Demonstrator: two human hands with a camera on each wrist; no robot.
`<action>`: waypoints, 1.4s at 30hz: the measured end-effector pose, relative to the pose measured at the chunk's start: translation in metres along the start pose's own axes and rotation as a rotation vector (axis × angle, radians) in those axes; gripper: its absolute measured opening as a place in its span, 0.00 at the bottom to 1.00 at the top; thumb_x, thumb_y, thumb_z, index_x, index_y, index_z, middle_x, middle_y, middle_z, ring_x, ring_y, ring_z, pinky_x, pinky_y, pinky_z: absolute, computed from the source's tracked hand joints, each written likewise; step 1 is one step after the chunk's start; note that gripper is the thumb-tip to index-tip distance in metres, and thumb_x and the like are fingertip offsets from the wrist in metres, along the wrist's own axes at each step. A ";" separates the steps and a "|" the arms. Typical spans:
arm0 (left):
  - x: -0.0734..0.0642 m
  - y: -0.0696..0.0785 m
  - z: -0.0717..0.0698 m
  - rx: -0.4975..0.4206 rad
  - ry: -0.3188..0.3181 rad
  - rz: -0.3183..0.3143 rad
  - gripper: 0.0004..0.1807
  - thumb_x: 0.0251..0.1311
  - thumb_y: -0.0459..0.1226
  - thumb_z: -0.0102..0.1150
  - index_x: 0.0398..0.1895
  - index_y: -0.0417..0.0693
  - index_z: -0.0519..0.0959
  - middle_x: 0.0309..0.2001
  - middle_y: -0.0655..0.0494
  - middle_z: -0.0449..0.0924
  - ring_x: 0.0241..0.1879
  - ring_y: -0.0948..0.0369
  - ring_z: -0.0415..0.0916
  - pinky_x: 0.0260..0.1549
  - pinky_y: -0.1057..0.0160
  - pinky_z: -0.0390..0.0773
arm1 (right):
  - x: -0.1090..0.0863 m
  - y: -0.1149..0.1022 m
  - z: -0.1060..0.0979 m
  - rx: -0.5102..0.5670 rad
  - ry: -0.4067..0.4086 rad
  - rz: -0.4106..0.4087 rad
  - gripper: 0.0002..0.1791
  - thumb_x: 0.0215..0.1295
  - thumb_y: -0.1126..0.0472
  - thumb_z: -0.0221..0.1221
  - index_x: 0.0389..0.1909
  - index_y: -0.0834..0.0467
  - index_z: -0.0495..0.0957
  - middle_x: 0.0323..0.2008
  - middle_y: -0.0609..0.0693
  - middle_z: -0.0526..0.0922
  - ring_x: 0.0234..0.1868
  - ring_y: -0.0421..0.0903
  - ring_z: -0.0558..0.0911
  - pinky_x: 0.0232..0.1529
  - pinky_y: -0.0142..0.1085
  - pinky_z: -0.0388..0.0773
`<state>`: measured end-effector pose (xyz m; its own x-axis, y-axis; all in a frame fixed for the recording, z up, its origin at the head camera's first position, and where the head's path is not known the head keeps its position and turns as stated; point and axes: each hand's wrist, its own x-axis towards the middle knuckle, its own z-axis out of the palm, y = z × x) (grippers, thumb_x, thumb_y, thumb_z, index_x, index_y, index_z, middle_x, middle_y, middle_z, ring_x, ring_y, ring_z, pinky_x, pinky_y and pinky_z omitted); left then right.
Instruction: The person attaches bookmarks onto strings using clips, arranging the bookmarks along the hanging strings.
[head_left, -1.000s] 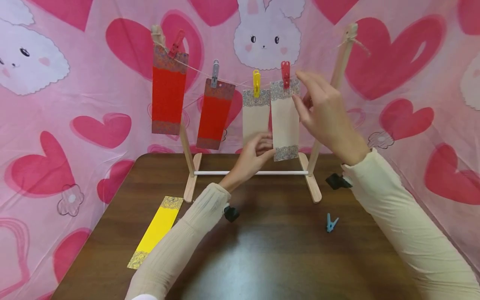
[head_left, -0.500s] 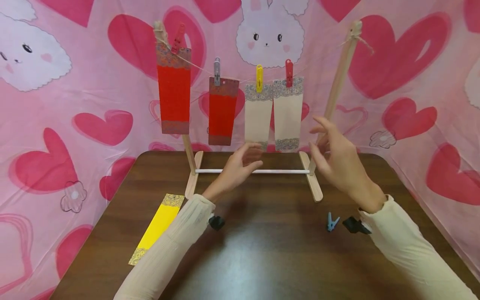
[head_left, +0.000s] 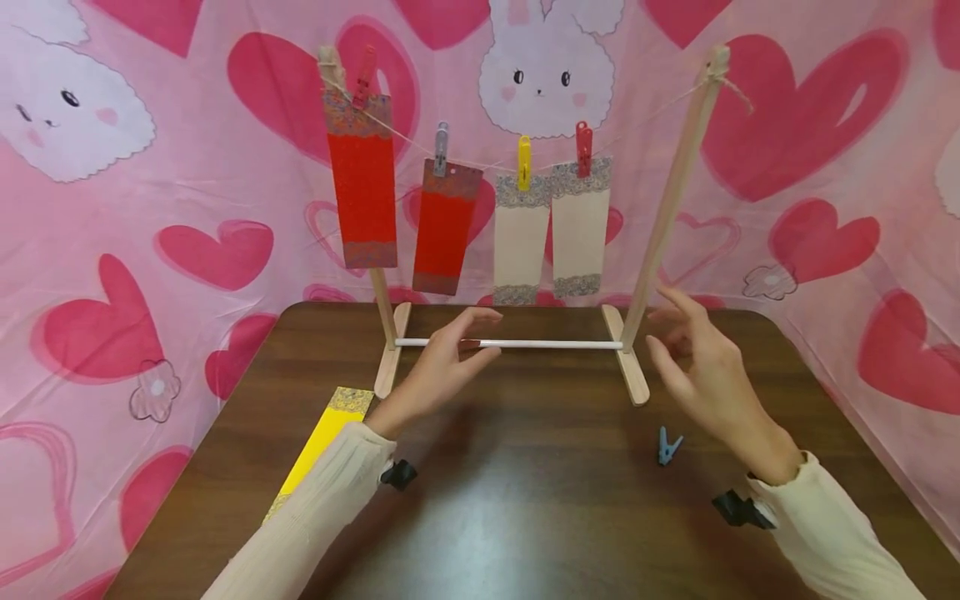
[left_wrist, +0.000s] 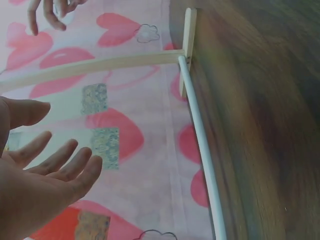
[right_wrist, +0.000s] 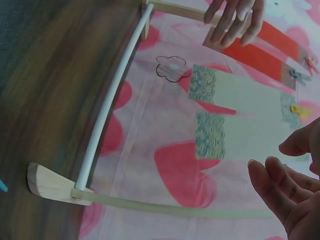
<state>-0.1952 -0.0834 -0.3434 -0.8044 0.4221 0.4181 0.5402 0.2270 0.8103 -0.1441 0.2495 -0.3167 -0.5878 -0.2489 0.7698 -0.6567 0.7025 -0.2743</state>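
Two white cards with patterned ends hang side by side from a string: the left white card [head_left: 520,242] under a yellow clothespin [head_left: 524,162], the right white card [head_left: 580,233] under a red clothespin [head_left: 583,150]. Farther left, a small red card [head_left: 447,233] hangs from a grey clothespin [head_left: 441,150] and a larger red card [head_left: 363,187] from another red clothespin [head_left: 363,77]. My left hand [head_left: 446,358], fingers spread and holding nothing, is in front of the white crossbar. Beside the right post, my right hand [head_left: 705,367] is relaxed, thumb and fingertips apart, with nothing between them.
The string runs between two wooden posts [head_left: 678,192] joined low down by a white rod [head_left: 555,344]. On the brown table [head_left: 510,500] lie a yellow card [head_left: 318,437], partly under the left sleeve, and a blue clothespin [head_left: 667,447] at the right.
Both hands have come away from the right white card and moved down and apart. That card now hangs freely from the string beside the other white one.
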 end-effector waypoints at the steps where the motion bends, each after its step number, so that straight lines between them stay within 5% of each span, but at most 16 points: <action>1: -0.002 0.000 -0.002 0.001 0.011 0.005 0.23 0.62 0.30 0.65 0.61 0.44 0.73 0.60 0.50 0.77 0.61 0.53 0.74 0.60 0.47 0.74 | -0.002 0.000 0.000 0.007 0.009 0.005 0.41 0.52 0.79 0.64 0.69 0.63 0.65 0.42 0.58 0.84 0.29 0.33 0.76 0.34 0.19 0.73; 9: -0.023 0.010 -0.019 0.090 0.077 -0.017 0.21 0.63 0.32 0.65 0.59 0.46 0.74 0.58 0.54 0.78 0.59 0.56 0.74 0.60 0.50 0.73 | -0.012 0.001 -0.001 0.037 0.038 0.047 0.42 0.50 0.81 0.65 0.69 0.64 0.65 0.43 0.56 0.84 0.33 0.29 0.76 0.35 0.18 0.74; 21: -0.050 0.002 -0.044 0.116 0.180 -0.042 0.18 0.62 0.30 0.65 0.55 0.46 0.78 0.54 0.54 0.81 0.56 0.55 0.76 0.58 0.47 0.74 | -0.027 0.004 -0.006 0.008 0.044 0.084 0.41 0.50 0.80 0.66 0.68 0.64 0.67 0.42 0.56 0.84 0.33 0.25 0.76 0.36 0.17 0.72; 30: -0.071 -0.001 -0.055 0.173 0.169 -0.091 0.19 0.61 0.30 0.66 0.55 0.46 0.77 0.56 0.55 0.79 0.59 0.55 0.74 0.60 0.43 0.72 | -0.037 0.006 -0.008 -0.013 0.005 0.131 0.38 0.52 0.80 0.65 0.66 0.66 0.67 0.42 0.58 0.83 0.36 0.22 0.75 0.37 0.15 0.72; 42: -0.097 -0.012 -0.069 0.262 0.180 -0.121 0.18 0.59 0.29 0.67 0.52 0.49 0.79 0.55 0.52 0.80 0.58 0.53 0.75 0.53 0.41 0.75 | -0.068 0.010 -0.007 -0.008 0.056 0.193 0.33 0.49 0.81 0.67 0.59 0.66 0.75 0.41 0.56 0.84 0.35 0.21 0.75 0.37 0.14 0.72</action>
<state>-0.1403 -0.1879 -0.3654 -0.8847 0.2220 0.4100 0.4646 0.4933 0.7354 -0.1075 0.2780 -0.3678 -0.6750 -0.0717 0.7343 -0.5305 0.7389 -0.4155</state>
